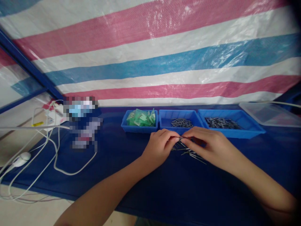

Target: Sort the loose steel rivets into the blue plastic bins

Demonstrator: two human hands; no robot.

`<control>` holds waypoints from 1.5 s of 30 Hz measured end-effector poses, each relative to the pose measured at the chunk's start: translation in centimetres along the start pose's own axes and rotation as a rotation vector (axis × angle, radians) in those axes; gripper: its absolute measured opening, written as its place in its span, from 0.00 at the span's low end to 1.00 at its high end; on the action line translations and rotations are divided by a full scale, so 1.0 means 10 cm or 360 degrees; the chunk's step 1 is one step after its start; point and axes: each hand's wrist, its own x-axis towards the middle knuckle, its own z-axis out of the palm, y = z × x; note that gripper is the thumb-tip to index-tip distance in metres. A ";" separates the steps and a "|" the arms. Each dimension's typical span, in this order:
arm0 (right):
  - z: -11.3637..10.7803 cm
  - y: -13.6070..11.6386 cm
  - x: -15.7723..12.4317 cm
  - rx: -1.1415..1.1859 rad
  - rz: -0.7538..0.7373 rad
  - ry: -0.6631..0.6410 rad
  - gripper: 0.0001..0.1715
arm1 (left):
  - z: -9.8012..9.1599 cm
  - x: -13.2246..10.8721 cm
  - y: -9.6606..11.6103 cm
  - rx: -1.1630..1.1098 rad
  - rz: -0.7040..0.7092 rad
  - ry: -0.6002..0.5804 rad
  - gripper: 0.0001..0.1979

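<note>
My left hand [160, 144] and my right hand [211, 144] meet fingertip to fingertip over the table. Both are closed in a pinch on a small, dark, thin metal pin [181, 138], mostly covered by the fingers. Just below them, a loose pile of thin, nail-like metal pins [191, 153] lies on the blue tabletop, partly hidden by my hands. Behind my hands stands a blue bin [177, 113] with similar silvery pins [181, 122]. To its right, a second blue bin [252, 129] holds many grey metal pieces [222, 123], too small to name.
At the left of the row, a blue bin [139, 129] contains green plastic bags [141, 118]. A clear plastic lid [270, 114] lies at the right. White cables [56, 157] and a power strip [55, 116] crowd the left side. Striped sheeting [150, 62] hangs behind the table [150, 201].
</note>
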 end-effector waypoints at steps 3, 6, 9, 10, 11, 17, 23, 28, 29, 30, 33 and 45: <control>0.06 -0.02 0.01 0.0173 0.0088 0.0080 0.10 | 0.03 -0.01 0.01 -0.0295 -0.0073 0.0070 0.09; 0.10 -0.03 0.01 0.0336 0.0207 0.0138 0.10 | 0.06 -0.03 0.01 -0.0465 -0.0163 0.0092 0.09; 0.13 -0.04 0.00 0.0461 0.0287 0.0204 0.10 | 0.07 -0.04 0.01 -0.0575 -0.0264 0.0084 0.09; 0.13 -0.05 0.00 0.0491 0.0315 0.0237 0.10 | 0.07 -0.04 0.01 -0.0608 -0.0303 0.0089 0.09; 0.13 -0.06 0.01 0.0512 0.0343 0.0269 0.10 | 0.07 -0.04 0.01 -0.0646 -0.0341 0.0099 0.09; 0.16 -0.06 0.02 0.0529 0.0365 0.0196 0.10 | 0.08 -0.01 -0.01 -0.0867 -0.0479 0.0292 0.10; 0.20 -0.09 0.03 0.0644 0.0356 -0.0049 0.12 | 0.07 0.00 0.02 -0.0988 -0.0451 0.0366 0.09; 0.19 -0.12 0.04 0.0719 0.0393 -0.0056 0.13 | 0.06 0.00 0.04 -0.1073 -0.0482 0.0325 0.08; 0.19 -0.11 0.04 0.0741 0.0401 -0.0034 0.13 | 0.06 0.00 0.04 -0.1072 -0.0489 0.0312 0.08; 0.19 -0.10 0.03 0.0762 0.0411 -0.0002 0.12 | 0.05 0.00 0.04 -0.1066 -0.0494 0.0303 0.09; 0.20 -0.07 0.03 0.0787 0.0431 0.0126 0.11 | 0.05 0.00 0.03 -0.1040 -0.0504 0.0277 0.10; -0.05 0.11 0.02 0.0316 0.0418 0.0674 0.12 | 0.04 -0.05 0.03 -0.0207 -0.0078 -0.0011 0.13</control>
